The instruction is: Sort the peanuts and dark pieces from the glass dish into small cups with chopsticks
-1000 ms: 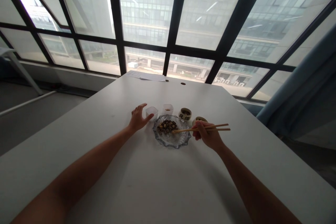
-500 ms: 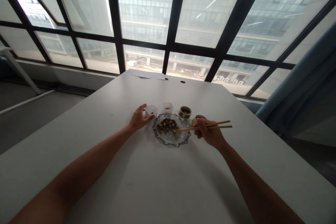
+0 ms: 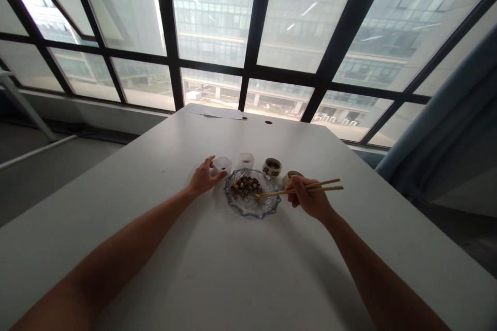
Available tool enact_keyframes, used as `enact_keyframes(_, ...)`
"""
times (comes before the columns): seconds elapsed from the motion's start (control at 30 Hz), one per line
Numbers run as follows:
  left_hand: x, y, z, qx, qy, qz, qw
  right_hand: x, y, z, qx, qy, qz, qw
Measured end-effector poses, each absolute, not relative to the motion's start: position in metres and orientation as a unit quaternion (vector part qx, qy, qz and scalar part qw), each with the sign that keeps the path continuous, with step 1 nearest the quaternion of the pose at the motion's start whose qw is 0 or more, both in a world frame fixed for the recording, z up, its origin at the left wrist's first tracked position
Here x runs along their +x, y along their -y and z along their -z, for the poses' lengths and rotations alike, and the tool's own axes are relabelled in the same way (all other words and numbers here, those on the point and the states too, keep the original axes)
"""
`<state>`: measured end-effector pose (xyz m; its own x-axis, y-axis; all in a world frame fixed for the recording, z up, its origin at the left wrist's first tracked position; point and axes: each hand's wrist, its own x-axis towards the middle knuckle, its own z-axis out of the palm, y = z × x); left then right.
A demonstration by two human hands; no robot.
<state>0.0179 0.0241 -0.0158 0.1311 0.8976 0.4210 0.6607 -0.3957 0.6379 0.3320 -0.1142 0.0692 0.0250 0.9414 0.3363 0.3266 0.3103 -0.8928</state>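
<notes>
A clear scalloped glass dish (image 3: 267,208) holds a pile of mixed nuts and seeds (image 3: 245,186). My right hand (image 3: 308,197) is closed round a pair of wooden chopsticks (image 3: 322,186). Their tips rest in the dish at the right of the pile; whether they pinch a piece is too small to tell. My left hand (image 3: 202,177) grips a small clear plastic cup (image 3: 222,164) from its left side, thumb in front and fingers behind. Dark bits lie inside that cup. Beyond the dish stands a second plastic cup (image 3: 246,160) with a little in it.
Two small cream ceramic cups stand right of the plastic ones: one with dark lettering (image 3: 271,167), the other (image 3: 289,178) partly behind my right hand. Paper sheets (image 3: 217,111) lie at the far edge of the white table (image 3: 233,279), before the windows. A blue curtain (image 3: 438,114) hangs at right.
The view has shifted very slightly. Both hands, the chopsticks and the cups keep nearly the same places relative to the dish.
</notes>
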Motion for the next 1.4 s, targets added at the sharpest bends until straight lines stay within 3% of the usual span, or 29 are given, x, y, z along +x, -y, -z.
enact_keyframes(0.23,0.022,-0.015,0.009,0.773,-0.452,-0.437,0.088,0.333,0.099,-0.058,-0.509,0.466,-0.323,0.648)
enact_keyframes(0.37,0.02,-0.015,0.009,0.774,-0.461,-0.423,0.1,0.334,0.092,-0.053,-0.5,0.404,-0.348,0.683)
enact_keyframes(0.53,0.012,-0.025,-0.001,0.746,-0.54,-0.355,0.163,0.336,0.092,-0.054,-0.484,0.386,-0.325,0.715)
enact_keyframes(0.73,0.066,-0.037,-0.043,0.816,-0.506,-0.272,0.061,0.341,0.089,-0.054,-0.48,0.362,-0.266,0.754)
enact_keyframes(0.83,0.102,-0.049,-0.056,0.842,-0.498,-0.189,0.09,0.344,0.089,-0.055,-0.482,0.35,-0.244,0.765)
enact_keyframes(0.97,0.121,-0.065,-0.057,0.841,-0.498,-0.147,0.152,0.345,0.092,-0.063,-0.486,0.363,-0.214,0.765)
enact_keyframes(1.17,0.112,-0.067,-0.056,0.882,-0.394,-0.256,0.044,0.333,0.093,-0.07,-0.491,0.485,-0.118,0.714)
enact_keyframes(1.4,0.11,-0.061,-0.064,0.879,-0.396,-0.265,0.031,0.31,0.052,-0.062,-0.466,0.63,-0.093,0.614)
